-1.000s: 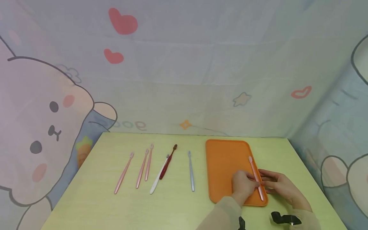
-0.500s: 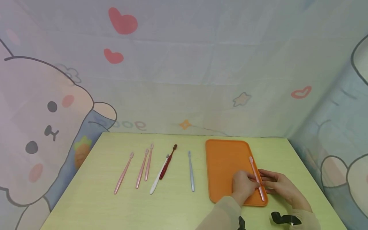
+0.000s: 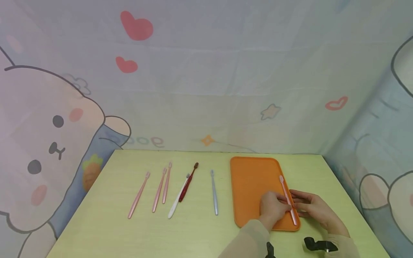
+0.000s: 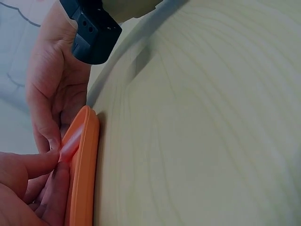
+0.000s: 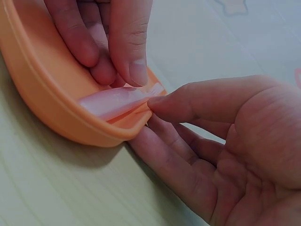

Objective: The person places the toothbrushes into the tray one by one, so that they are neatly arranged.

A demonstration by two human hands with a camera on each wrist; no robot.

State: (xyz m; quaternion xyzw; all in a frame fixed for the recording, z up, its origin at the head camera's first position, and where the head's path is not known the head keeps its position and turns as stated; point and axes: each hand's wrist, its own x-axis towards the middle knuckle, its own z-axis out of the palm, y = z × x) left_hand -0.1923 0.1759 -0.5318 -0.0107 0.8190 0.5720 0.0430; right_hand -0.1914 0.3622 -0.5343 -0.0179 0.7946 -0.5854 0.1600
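Note:
A pink toothbrush [image 3: 285,190] lies lengthwise along the right side of an orange tray [image 3: 248,179]. Over the tray, my left hand [image 3: 272,209] pinches the toothbrush between thumb and fingers near its middle. From outside, my right hand [image 3: 317,211] holds the tray's right rim. In the right wrist view, the right thumb [image 5: 164,109] lies at the rim close to the toothbrush [image 5: 110,102], with other fingers under the edge. Part of the toothbrush handle [image 4: 73,140] shows in the left wrist view; the fingers hide the rest.
On the table [image 3: 106,229] left of the tray lie several toothbrushes: pink ones [image 3: 138,195], a white one [image 3: 175,204], a dark red one [image 3: 188,186] and a light blue one [image 3: 214,195]. The white and dark red ones lie close together. A printed cloth [image 3: 206,71] hangs behind.

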